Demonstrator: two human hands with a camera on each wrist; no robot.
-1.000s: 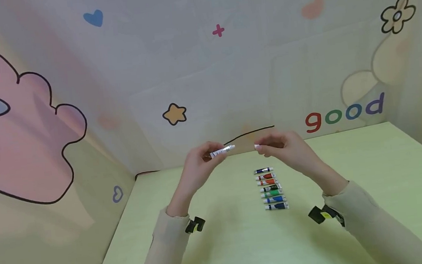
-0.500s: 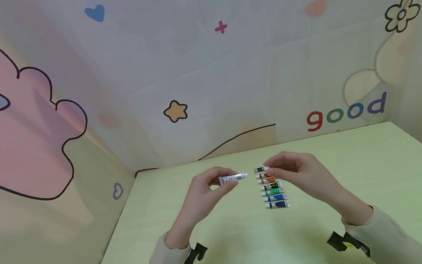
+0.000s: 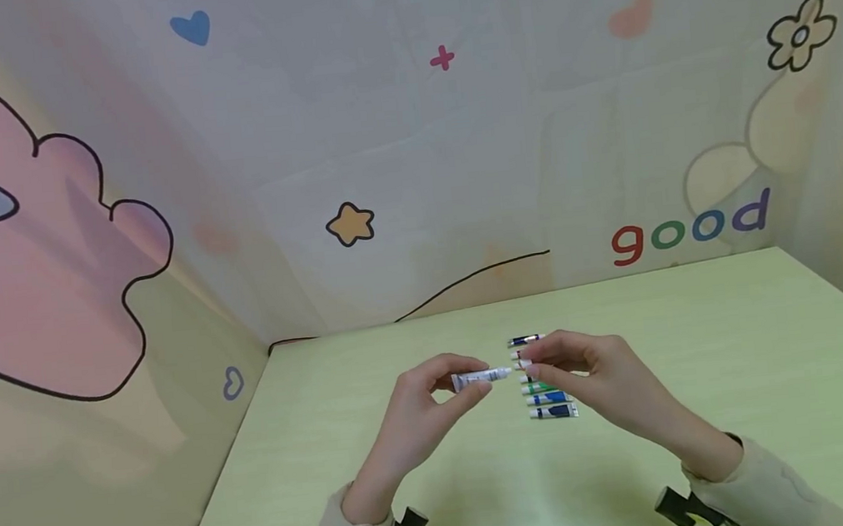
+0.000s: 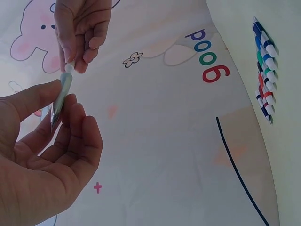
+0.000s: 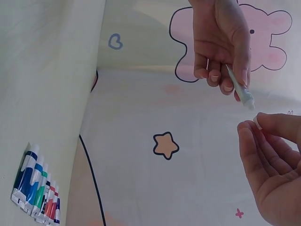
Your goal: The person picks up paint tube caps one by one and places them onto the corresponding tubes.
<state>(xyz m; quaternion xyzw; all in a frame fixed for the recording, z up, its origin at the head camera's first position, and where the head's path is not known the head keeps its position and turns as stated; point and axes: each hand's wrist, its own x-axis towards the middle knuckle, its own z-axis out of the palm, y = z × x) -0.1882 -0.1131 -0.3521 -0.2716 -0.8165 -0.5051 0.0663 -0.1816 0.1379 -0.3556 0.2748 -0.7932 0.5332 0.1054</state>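
Note:
My left hand (image 3: pixel 430 404) pinches a small white paint tube (image 3: pixel 480 377) between thumb and fingers, its nozzle pointing right. Facing it, my right hand (image 3: pixel 600 377) pinches a small white cap (image 5: pixel 257 123) at the fingertips. In the right wrist view a narrow gap shows between the nozzle and the cap. From the left wrist, the tube (image 4: pixel 62 92) and the cap (image 4: pixel 69 68) overlap in line. Both hands are raised over the table, in front of a row of other paint tubes.
Several capped paint tubes lie in a column on the pale green table (image 3: pixel 319 472), among them a navy tube (image 3: pixel 552 412) nearest and a blue tube (image 3: pixel 549 399) behind it. A printed cloth backdrop (image 3: pixel 413 172) rises at the table's back edge.
Both hands have come down toward the table with the tube and cap. The tube has shifted right, and the gap between nozzle and cap has narrowed. The row of tubes stays put.

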